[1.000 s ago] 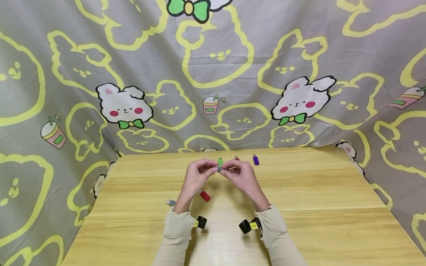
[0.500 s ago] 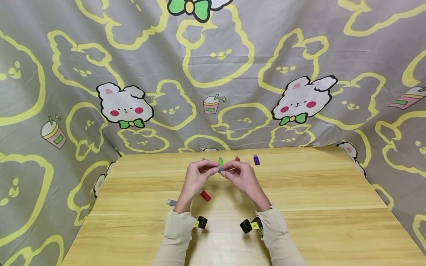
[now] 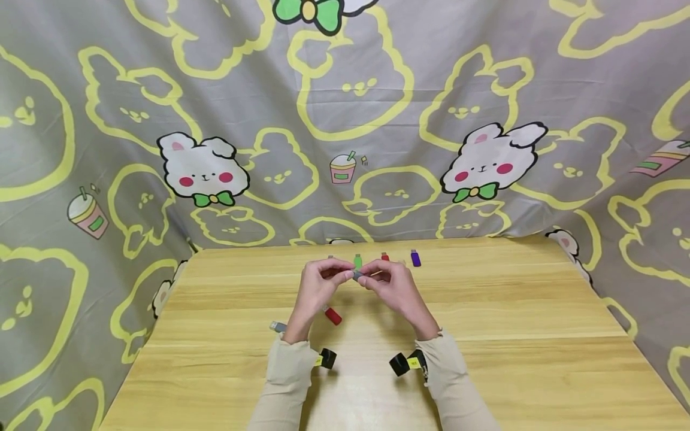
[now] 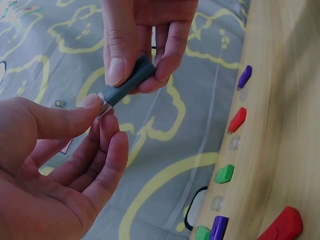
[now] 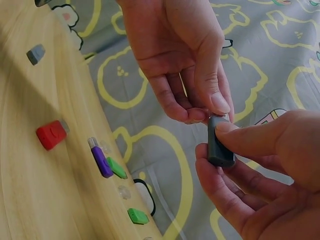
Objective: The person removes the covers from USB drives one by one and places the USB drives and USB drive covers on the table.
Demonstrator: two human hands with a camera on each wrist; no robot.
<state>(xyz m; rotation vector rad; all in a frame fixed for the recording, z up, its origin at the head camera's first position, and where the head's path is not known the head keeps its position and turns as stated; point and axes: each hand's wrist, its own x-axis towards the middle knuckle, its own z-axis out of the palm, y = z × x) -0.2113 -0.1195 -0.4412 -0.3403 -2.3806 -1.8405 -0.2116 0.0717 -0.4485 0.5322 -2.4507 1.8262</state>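
My left hand point(image 3: 317, 293) and right hand point(image 3: 398, 292) meet above the far part of the table, around one dark grey USB stick point(image 4: 129, 82). In the left wrist view, left thumb and fingertips pinch its metal plug end. The right thumb and fingers grip the grey body, as the right wrist view shows. Nearer me on the table lie a red USB stick point(image 3: 333, 316) and a grey USB stick point(image 3: 277, 327), the latter partly behind my left wrist. Beyond the hands stand a green USB stick point(image 3: 358, 261), another red USB stick point(image 3: 385, 257) and a purple USB stick point(image 3: 415, 258).
Along the wooden table's point(image 3: 512, 299) far edge, small clear pieces point(image 4: 234, 143) lie between the coloured sticks. Another purple stick point(image 5: 102, 162) lies against a green one point(image 5: 117, 168) in that row. A grey patterned curtain point(image 3: 388, 114) hangs behind and at both sides.
The hands keep the same hold on the grey USB stick at nearly the same spot. Only a very slight shift of the whole head view is visible.
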